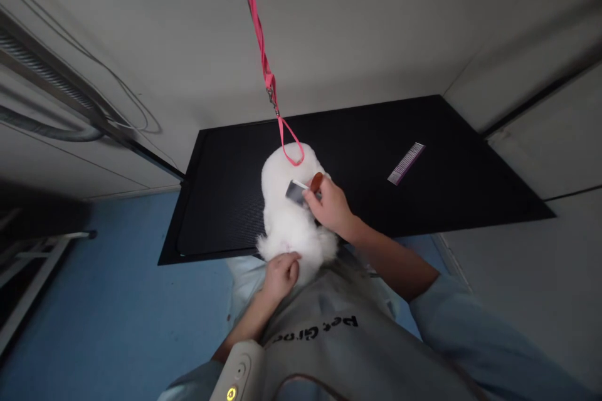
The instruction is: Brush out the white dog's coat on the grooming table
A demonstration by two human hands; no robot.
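Observation:
A white fluffy dog is on the black table, its near end close against my apron. In my right hand is a slicker brush with a brown handle and a grey head. The brush head lies against the fur of the dog's back. My left hand has its fingers curled into the fur at the dog's near end, by a tuft that sticks out. A pink leash loop hangs from above and rests on the dog's far end.
The black table has a textured mat at left. A comb-like purple and white strip lies on its right part. A hose and a bar run along the left wall. Blue floor shows below.

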